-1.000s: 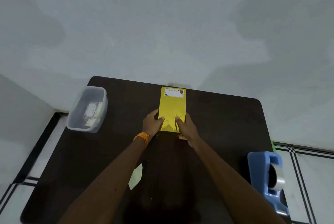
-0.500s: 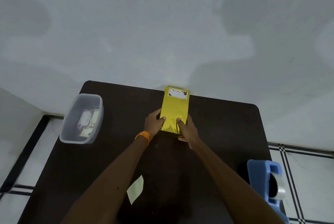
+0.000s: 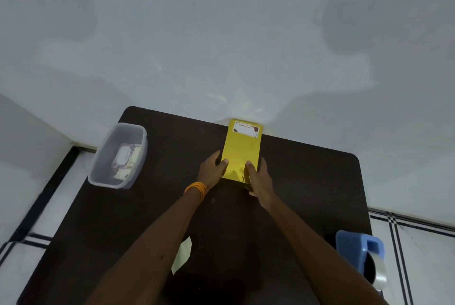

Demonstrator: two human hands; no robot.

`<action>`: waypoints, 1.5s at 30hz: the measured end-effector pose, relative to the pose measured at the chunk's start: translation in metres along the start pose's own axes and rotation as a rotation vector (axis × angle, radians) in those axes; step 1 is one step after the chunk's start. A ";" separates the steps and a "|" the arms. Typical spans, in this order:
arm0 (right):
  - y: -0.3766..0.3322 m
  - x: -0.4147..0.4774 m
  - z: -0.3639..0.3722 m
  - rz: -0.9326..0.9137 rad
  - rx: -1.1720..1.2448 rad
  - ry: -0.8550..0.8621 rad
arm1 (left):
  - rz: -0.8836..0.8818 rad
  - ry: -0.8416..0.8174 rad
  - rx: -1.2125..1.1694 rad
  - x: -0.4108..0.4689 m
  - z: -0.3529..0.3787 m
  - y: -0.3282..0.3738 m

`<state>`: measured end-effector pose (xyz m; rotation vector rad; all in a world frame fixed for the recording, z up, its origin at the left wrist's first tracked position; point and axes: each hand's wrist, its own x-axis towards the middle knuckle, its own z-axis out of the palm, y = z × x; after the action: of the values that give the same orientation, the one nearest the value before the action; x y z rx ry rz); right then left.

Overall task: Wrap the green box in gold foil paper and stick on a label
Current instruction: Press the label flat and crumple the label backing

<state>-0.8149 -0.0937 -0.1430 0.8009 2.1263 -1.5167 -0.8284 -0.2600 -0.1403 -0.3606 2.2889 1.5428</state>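
Pointing away lengthwise, label (image 3: 246, 129) farthest, the gold-wrapped box (image 3: 240, 154) is clasped by left grip (image 3: 212, 169) and right grip (image 3: 261, 181).

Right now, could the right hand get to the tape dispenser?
Probably yes. The right hand grips the box, so it must let go first; between it and the tape dispenser lies only bare table.

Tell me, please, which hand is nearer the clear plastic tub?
Left. The left hand holds the gold box on the side facing the tub; the right hand holds the opposite side.
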 end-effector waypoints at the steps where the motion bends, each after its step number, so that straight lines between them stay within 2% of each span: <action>1: 0.004 -0.003 0.001 0.016 -0.011 0.079 | -0.029 0.032 -0.014 -0.005 -0.002 -0.003; 3: 0.013 -0.016 0.006 -0.029 -0.121 0.287 | -0.056 0.086 -0.032 -0.014 -0.011 -0.010; 6: 0.026 -0.044 0.019 -0.249 -0.359 0.478 | -0.068 0.130 -0.027 -0.033 -0.033 -0.028; 12: 0.039 -0.081 0.066 -0.452 -0.574 0.430 | -0.150 0.274 0.034 -0.092 -0.079 -0.083; 16: 0.048 -0.095 0.082 -0.387 -0.533 0.458 | -0.202 0.345 0.041 -0.137 -0.088 -0.121; 22: 0.075 -0.127 0.105 -0.636 -0.603 0.262 | -0.247 0.362 0.001 -0.183 -0.079 -0.160; 25: 0.088 -0.137 0.113 -0.749 -0.644 0.026 | -0.224 0.279 0.037 -0.195 -0.074 -0.162; 28: 0.109 -0.142 0.116 -0.776 -0.777 -0.239 | -0.137 0.172 0.216 -0.204 -0.066 -0.162; 30: 0.123 -0.141 0.115 -0.800 -0.882 -0.337 | -0.119 0.130 0.298 -0.209 -0.059 -0.163; 35: 0.131 -0.136 0.117 -0.887 -0.941 -0.367 | -0.109 0.187 0.350 -0.206 -0.038 -0.163; 42: 0.118 -0.130 0.119 -0.722 -0.830 -0.352 | -0.137 0.209 0.178 -0.196 -0.031 -0.161; 45: 0.109 -0.126 0.114 -0.642 -0.736 -0.330 | -0.142 0.207 0.002 -0.189 -0.036 -0.154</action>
<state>-0.6485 -0.2018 -0.1789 -0.3890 2.5031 -0.8590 -0.6013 -0.3491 -0.1765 -0.6965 2.3583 1.4938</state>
